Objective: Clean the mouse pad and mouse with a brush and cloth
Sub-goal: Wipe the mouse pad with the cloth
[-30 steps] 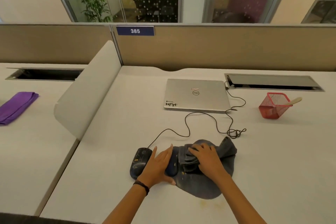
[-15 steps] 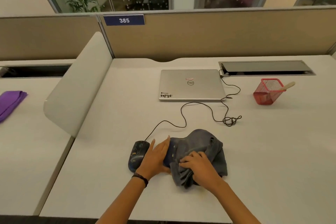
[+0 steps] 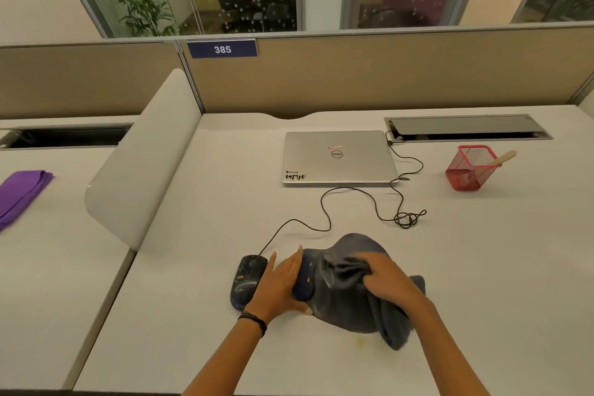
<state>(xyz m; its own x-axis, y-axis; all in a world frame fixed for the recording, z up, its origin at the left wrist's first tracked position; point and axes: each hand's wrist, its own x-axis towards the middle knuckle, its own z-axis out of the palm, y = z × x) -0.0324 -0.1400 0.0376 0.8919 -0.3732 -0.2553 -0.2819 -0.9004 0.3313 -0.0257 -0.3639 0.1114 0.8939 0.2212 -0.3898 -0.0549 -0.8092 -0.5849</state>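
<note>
Red mesh basket (image 3: pixel 470 167) holds a wooden-handled brush (image 3: pixel 504 158).

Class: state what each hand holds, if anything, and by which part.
The right hand grips the grey cloth by a bunched-up part. The left hand holds nothing; it lies flat on the mouse pad's left end.

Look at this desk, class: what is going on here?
A person is wiping a dark blue mouse pad with a crumpled grey cloth. The right hand grips the cloth on the pad, while the left hand lies flat on the pad's left part, steadying it. A black corded mouse sits just left of that hand. A wooden handle stands in a red mesh pot beyond, untouched.
</note>
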